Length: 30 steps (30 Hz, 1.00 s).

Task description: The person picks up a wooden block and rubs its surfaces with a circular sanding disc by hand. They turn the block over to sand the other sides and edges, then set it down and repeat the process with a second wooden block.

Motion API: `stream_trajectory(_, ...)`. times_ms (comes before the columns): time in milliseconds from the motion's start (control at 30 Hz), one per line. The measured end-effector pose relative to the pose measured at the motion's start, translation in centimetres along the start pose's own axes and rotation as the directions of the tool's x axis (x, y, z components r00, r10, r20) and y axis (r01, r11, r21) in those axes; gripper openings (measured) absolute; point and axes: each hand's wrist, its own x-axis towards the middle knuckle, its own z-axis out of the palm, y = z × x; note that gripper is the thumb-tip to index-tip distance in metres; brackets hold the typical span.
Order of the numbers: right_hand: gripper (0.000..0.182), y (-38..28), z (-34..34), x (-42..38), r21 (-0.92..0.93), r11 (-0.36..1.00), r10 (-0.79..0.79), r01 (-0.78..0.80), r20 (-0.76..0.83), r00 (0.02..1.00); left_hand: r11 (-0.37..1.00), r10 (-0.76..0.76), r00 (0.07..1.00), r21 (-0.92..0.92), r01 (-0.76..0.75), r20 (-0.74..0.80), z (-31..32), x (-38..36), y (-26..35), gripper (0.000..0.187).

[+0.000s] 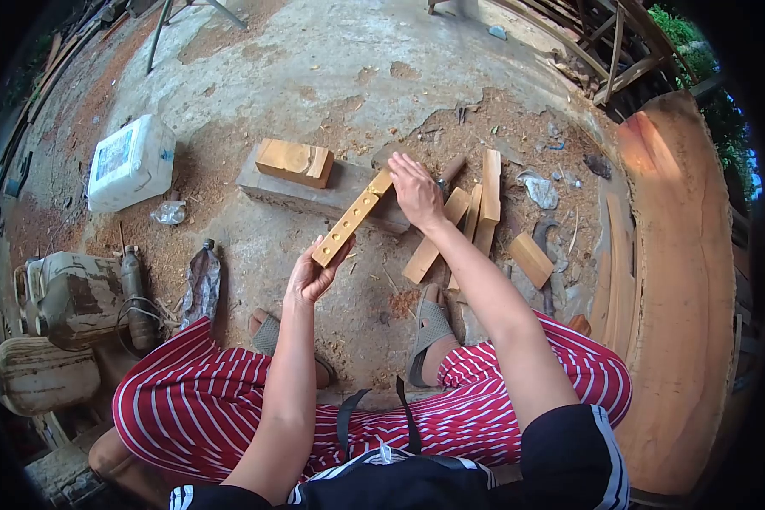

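Observation:
My left hand [313,274] grips the near end of a narrow wooden bar [346,228] with a row of several round holes in its upper face. The bar is tilted, its far end up and to the right. At that far end my right hand [416,191] lies with its fingers stretched out along the wood; its palm side is hidden. Behind the bar is a weathered grey timber beam [348,184] on the ground, and a short wooden block [295,161] rests on top of it. A tool's wooden handle [453,169] shows just beyond my right hand.
Cut wood pieces [438,235] and another block [531,260] lie to the right. A large plank [682,297] stretches along the right side. On the left are a white plastic container [133,164], a dirty jug [76,297] and a crumpled bottle [202,280].

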Motion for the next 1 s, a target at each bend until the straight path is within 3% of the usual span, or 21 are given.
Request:
stream_trajectory(67, 0.035, 0.6, -0.3, 0.4, 0.041, 0.999, 0.011, -0.013, 0.035, 0.999, 0.996, -0.077, 0.992, -0.039, 0.081, 0.096, -0.4, 0.7, -0.2, 0.054)
stream_trajectory(133, 0.035, 0.6, -0.3, 0.2, 0.022, 1.000, -0.001, 0.001, 0.021, 1.000, 0.923, -0.219, 0.933, -0.251, 0.293, 0.284, -0.5, 0.9, -0.8, 0.056)
stream_trajectory(167, 0.034, 0.6, -0.2, 0.1, 0.078, 0.996, 0.051, -0.051, 0.003, 0.999, 0.957, -0.182, 0.949, -0.176, 0.231, 0.259, -0.7, 0.8, -1.0, 0.060)
stream_trajectory(200, 0.034, 0.4, -0.1, 0.1, 0.138, 0.985, 0.107, -0.105, -0.013, 0.994, 0.986, -0.144, 0.983, -0.072, 0.153, 0.110, 0.2, 0.1, -1.4, 0.061)
stream_trajectory(233, 0.034, -0.6, -1.4, 0.7, 0.243, 0.946, 0.220, -0.214, 0.000, 0.975, 0.975, -0.081, 0.992, 0.214, 0.059, 0.097, 0.7, -0.1, -1.3, 0.061)
stream_trajectory(267, 0.033, -1.0, -3.3, 1.4, 0.178, 0.872, 0.423, -0.457, 0.197, 0.884, 0.877, -0.021, 0.994, 0.479, -0.032, 0.103, 1.2, -0.1, -1.3, 0.061)
stream_trajectory(300, 0.034, -0.7, -3.7, 1.2, 0.182, 0.907, 0.360, -0.380, 0.133, 0.923, 0.879, -0.024, 0.994, 0.476, -0.030, 0.106, 1.9, -0.3, -1.0, 0.061)
stream_trajectory(367, 0.034, 0.0, -4.3, 1.0, 0.172, 0.937, 0.298, -0.304, 0.060, 0.953, 0.688, -0.034, 0.993, 0.723, -0.057, 0.110, 3.5, -0.9, 0.2, 0.068)
stream_trajectory(433, 0.034, 0.6, -3.8, 1.0, 0.088, 0.996, -0.017, 0.018, -0.016, 1.000, 0.557, -0.036, 0.995, 0.829, -0.056, 0.092, 4.2, -1.0, 0.6, 0.067)
stream_trajectory(500, 0.033, 0.7, -2.7, 1.1, 0.053, 0.998, -0.035, 0.035, -0.009, 0.999, 0.516, -0.040, 0.993, 0.854, -0.073, 0.109, 4.0, -1.0, 0.5, 0.063)
stream_trajectory(567, 0.032, 0.5, -1.4, 0.8, 0.019, 1.000, 0.012, -0.013, 0.065, 0.998, 0.747, -0.012, 0.996, 0.663, -0.049, 0.087, 3.5, -1.2, 0.2, 0.051)
stream_trajectory(600, 0.032, -0.3, -0.7, 0.0, 0.027, 0.999, 0.017, -0.019, 0.063, 0.998, 0.742, -0.011, 0.997, 0.669, -0.045, 0.080, 2.8, -1.1, 0.1, 0.051)
stream_trajectory(667, 0.032, -2.9, 1.1, -2.1, 0.007, 0.999, 0.041, -0.040, -0.054, 0.998, 0.966, 0.014, 0.995, 0.258, 0.012, -0.097, 1.2, -0.3, 0.4, 0.048)
stream_trajectory(700, 0.032, -4.5, 1.6, -3.5, 0.035, 0.996, -0.084, 0.085, -0.034, 0.996, 0.990, 0.027, 0.999, 0.137, -0.023, -0.024, 0.5, 0.1, 0.7, 0.049)
stream_trajectory(800, 0.032, -9.1, -0.4, -8.0, 0.100, 0.903, -0.427, 0.419, 0.083, 0.901, 0.976, 0.090, 0.995, 0.203, -0.082, -0.031, -1.6, 1.0, 2.3, 0.047)
stream_trajectory(833, 0.033, -8.8, -0.4, -8.1, 0.160, 0.892, -0.442, 0.422, 0.116, 0.890, 0.982, 0.072, 0.997, 0.178, -0.070, 0.000, -2.1, 1.1, 2.5, 0.046)
stream_trajectory(867, 0.033, -7.5, -0.1, -7.5, 0.165, 0.894, -0.438, 0.417, 0.121, 0.891, 0.982, 0.071, 0.997, 0.176, -0.068, -0.009, -2.7, 1.3, 2.4, 0.046)
stream_trajectory(933, 0.032, -2.9, 1.1, -4.6, 0.004, 0.926, -0.376, 0.377, 0.048, 0.925, 0.996, 0.043, 0.998, 0.077, -0.040, -0.044, -1.4, 0.7, 1.2, 0.045)
stream_trajectory(1000, 0.030, 0.3, 0.9, -1.6, -0.033, 0.999, -0.022, 0.020, -0.062, 0.998, 0.994, 0.066, 0.997, 0.085, -0.062, -0.047, -1.3, 0.5, 0.9, 0.045)
